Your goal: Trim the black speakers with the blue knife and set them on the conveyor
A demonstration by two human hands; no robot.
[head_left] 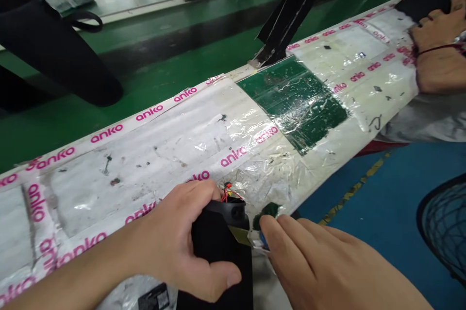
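Note:
My left hand (182, 242) is wrapped round a black plastic housing (218, 247) at the near edge of the workbench; thumb and fingers grip its sides. Red wires (227, 194) stick out of its top. My right hand (320, 261) has its fingers pressed together at the housing's right side, pinching a small piece with tape and a blue bit (262, 241); what exactly it holds is too small to name.
The workbench (145, 154) is covered in white sheet, clear film and pink "anko" tape, with a green patch (298, 101). Another person's hand (440, 47) rests on the bench's far right end. A black wire fan guard (446, 222) stands on the blue floor at right.

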